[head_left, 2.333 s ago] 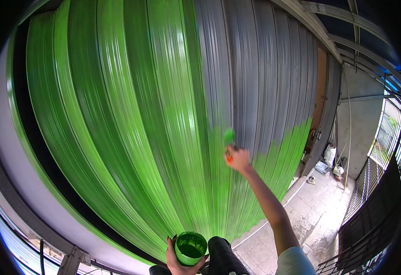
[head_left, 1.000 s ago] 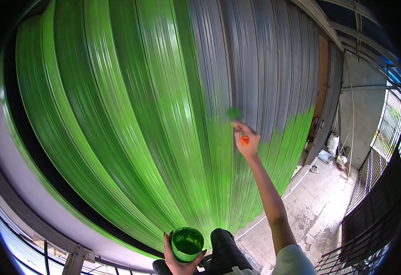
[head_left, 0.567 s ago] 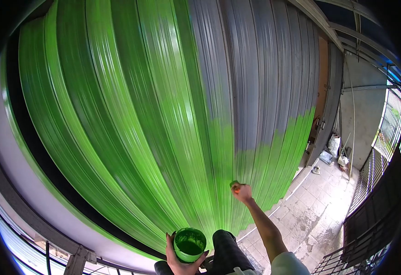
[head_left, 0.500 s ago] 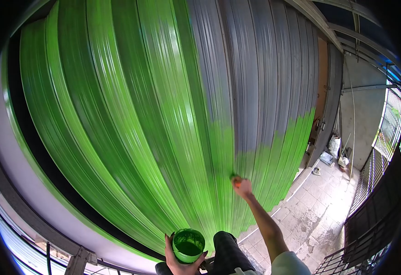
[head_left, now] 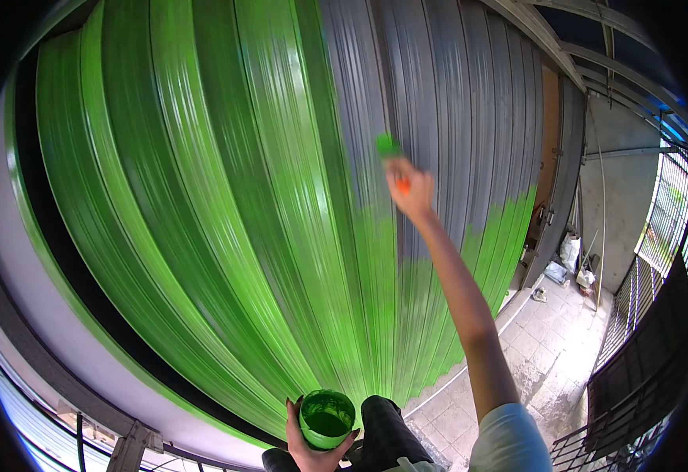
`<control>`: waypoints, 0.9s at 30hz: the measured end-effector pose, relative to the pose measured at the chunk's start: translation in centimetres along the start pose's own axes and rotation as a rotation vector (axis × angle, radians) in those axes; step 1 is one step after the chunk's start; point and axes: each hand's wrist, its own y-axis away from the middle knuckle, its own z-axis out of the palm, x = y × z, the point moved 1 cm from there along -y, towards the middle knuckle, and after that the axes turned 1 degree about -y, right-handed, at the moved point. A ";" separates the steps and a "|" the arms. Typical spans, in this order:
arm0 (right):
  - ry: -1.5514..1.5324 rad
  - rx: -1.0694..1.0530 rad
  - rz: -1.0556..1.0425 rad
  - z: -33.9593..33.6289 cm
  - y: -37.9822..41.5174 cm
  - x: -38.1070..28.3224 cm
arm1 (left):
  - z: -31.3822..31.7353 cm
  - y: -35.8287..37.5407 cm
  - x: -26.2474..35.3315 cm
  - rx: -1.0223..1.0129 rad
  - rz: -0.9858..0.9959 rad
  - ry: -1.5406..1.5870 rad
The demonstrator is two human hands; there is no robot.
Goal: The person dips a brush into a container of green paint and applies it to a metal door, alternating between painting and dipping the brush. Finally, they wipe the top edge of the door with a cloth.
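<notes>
A ribbed metal wall (head_left: 296, 204) is green on the left and along the lower part, and bare grey (head_left: 470, 102) at the upper right. My right hand (head_left: 411, 189) grips a paintbrush (head_left: 389, 145) with an orange handle, its green bristles at the grey part, slightly blurred. Whether they touch the metal I cannot tell. At the bottom, my left hand (head_left: 304, 450) is wrapped round a round container (head_left: 327, 419) with green paint inside.
Pale floor tiles (head_left: 544, 338) lie at the right, with bags and small items (head_left: 570, 252) by the far wall (head_left: 615, 181). A barred metal gate (head_left: 635, 295) stands at the right edge. Roof beams (head_left: 595, 51) cross the upper right.
My right hand has moved well up the wall with the brush, from the lower green area to the grey part. My left hand and the container have hardly moved.
</notes>
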 end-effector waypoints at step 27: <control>-1.439 -0.724 0.798 -13.6 15.7 -22.8 | -8.1 -2.7 -2.0 0.145 0.310 -0.403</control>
